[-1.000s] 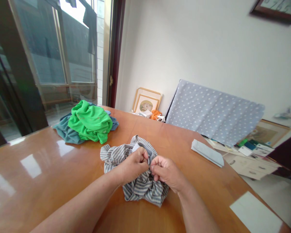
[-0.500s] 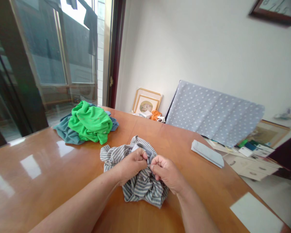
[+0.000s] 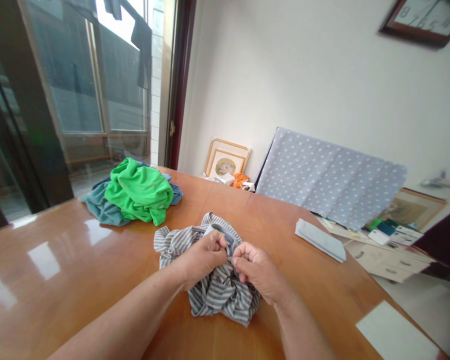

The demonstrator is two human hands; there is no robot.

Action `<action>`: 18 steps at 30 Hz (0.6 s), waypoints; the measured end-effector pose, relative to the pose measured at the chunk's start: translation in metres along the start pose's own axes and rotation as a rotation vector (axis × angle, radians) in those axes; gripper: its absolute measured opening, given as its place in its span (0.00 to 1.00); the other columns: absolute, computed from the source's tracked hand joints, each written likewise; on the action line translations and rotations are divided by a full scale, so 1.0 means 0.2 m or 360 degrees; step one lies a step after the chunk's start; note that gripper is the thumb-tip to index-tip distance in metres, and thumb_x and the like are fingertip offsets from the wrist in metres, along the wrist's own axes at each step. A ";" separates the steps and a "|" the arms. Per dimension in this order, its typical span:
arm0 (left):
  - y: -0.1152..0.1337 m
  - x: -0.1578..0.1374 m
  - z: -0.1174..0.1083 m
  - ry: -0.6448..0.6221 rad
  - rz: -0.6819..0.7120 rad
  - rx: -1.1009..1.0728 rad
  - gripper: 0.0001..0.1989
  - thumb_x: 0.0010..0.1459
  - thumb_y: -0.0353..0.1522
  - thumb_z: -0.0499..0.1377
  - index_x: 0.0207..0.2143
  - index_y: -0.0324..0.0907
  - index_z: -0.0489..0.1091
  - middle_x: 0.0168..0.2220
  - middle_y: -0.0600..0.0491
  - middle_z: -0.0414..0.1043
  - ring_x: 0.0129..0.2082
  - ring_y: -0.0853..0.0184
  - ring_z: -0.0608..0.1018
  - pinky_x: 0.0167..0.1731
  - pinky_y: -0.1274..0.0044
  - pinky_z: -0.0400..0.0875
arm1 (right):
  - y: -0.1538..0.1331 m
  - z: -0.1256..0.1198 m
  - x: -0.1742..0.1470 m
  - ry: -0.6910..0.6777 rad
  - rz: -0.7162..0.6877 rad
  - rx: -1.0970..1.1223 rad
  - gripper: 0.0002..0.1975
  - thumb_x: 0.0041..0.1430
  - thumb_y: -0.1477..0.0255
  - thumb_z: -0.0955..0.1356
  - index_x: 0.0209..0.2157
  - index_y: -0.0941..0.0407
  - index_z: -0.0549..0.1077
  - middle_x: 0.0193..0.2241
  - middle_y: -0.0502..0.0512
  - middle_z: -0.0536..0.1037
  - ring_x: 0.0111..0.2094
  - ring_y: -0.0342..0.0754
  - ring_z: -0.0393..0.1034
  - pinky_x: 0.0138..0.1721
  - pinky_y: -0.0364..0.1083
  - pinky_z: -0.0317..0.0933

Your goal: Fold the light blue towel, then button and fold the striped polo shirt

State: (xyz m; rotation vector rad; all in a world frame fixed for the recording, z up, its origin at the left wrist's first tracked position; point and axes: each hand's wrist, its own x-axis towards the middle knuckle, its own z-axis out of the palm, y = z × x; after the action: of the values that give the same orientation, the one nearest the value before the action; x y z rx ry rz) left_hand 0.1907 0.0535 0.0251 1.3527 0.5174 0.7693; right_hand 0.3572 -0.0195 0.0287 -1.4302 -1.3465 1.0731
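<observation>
A grey-and-white striped shirt (image 3: 225,295) lies bunched up on the wooden table (image 3: 108,280), its collar area uppermost. My left hand (image 3: 210,252) pinches the cloth near the collar, fingers closed. Close beside it on the right, my right hand (image 3: 253,265) grips the facing edge of the same shirt between thumb and fingers. The fingertips of both hands almost meet, and what small part lies between them is too fine to make out.
Left of the shirt is a heap of clothes with a green garment (image 3: 138,192) on top. A folded light-grey cloth (image 3: 320,240) lies to the right. Nearer the table's right edge is a white sheet (image 3: 395,332). Beyond stands a panel under a dotted cloth (image 3: 330,175).
The view has shifted very slightly. Both hands keep their hold on the shirt near the collar, with only tiny finger movement.
</observation>
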 end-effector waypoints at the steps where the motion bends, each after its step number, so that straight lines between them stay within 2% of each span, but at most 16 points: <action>1: 0.00 0.00 0.00 0.0022 -0.0002 -0.0036 0.12 0.48 0.26 0.60 0.34 0.43 0.60 0.25 0.62 0.60 0.25 0.74 0.60 0.28 0.79 0.54 | 0.00 0.00 0.00 0.0000 -0.0005 0.0033 0.08 0.58 0.65 0.68 0.32 0.55 0.68 0.20 0.43 0.68 0.19 0.38 0.59 0.22 0.40 0.48; 5: 0.00 0.00 0.01 0.0100 -0.0037 -0.0229 0.15 0.45 0.24 0.60 0.35 0.44 0.59 0.25 0.63 0.59 0.26 0.73 0.63 0.30 0.79 0.56 | 0.00 0.01 0.01 0.0003 -0.0024 0.0175 0.12 0.57 0.62 0.70 0.33 0.55 0.68 0.22 0.43 0.68 0.19 0.37 0.59 0.21 0.39 0.48; 10: 0.00 0.00 0.01 0.0146 -0.0055 -0.0347 0.15 0.45 0.27 0.63 0.35 0.44 0.61 0.25 0.62 0.61 0.27 0.72 0.66 0.30 0.78 0.58 | 0.01 0.02 0.01 0.0019 -0.0010 0.0298 0.15 0.57 0.59 0.71 0.35 0.55 0.67 0.22 0.44 0.70 0.19 0.38 0.61 0.18 0.38 0.45; 18: 0.02 0.00 0.02 0.0208 -0.0088 -0.0464 0.15 0.44 0.25 0.62 0.34 0.44 0.62 0.25 0.62 0.62 0.27 0.73 0.67 0.31 0.78 0.60 | 0.01 0.04 0.02 0.0105 -0.0084 0.0272 0.14 0.59 0.59 0.70 0.35 0.55 0.68 0.22 0.44 0.70 0.19 0.38 0.62 0.18 0.37 0.48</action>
State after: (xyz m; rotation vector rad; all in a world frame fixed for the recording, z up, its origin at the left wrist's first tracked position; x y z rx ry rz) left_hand 0.1931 0.0498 0.0290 1.0198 0.5210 0.8558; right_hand 0.3505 -0.0156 0.0253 -1.2865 -1.2090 1.0705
